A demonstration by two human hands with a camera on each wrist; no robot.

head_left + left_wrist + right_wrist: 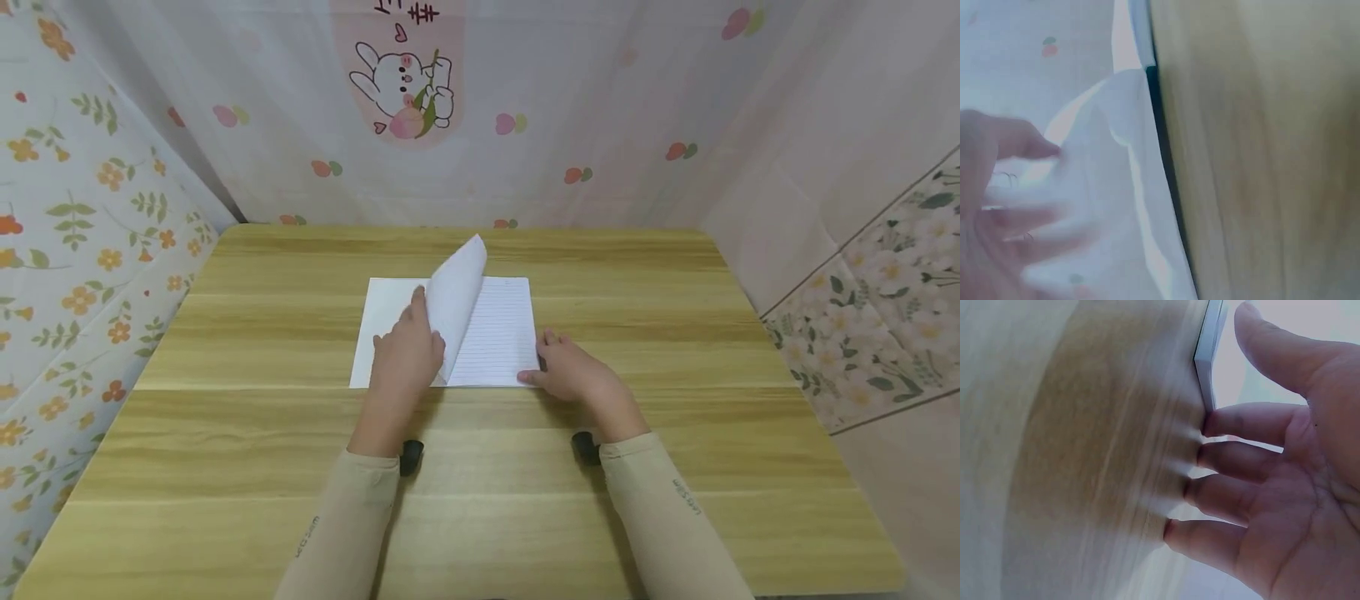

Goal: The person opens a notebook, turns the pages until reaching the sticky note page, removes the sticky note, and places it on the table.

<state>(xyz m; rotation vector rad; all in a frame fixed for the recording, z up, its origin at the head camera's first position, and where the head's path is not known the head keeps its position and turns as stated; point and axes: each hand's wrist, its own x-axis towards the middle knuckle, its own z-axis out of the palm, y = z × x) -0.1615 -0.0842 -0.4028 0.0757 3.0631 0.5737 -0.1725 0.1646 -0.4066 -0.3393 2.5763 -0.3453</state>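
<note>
left fingers (1054, 242) blurred, notebook's left page (386, 321) partly hidden, sleeves (337, 517) and curtain lettering (423, 13) cut off

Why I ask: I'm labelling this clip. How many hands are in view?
2. The left hand is over the open notebook, left of its raised page; the right hand is at the notebook's near right corner.

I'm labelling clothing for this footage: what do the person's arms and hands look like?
The left sleeve and right sleeve are long, close-fitting and cream, each with small dark lettering along the forearm, too small to read surely. A rounded black piece shows beside each cuff. The left hand and right hand wear no gloves.
</note>
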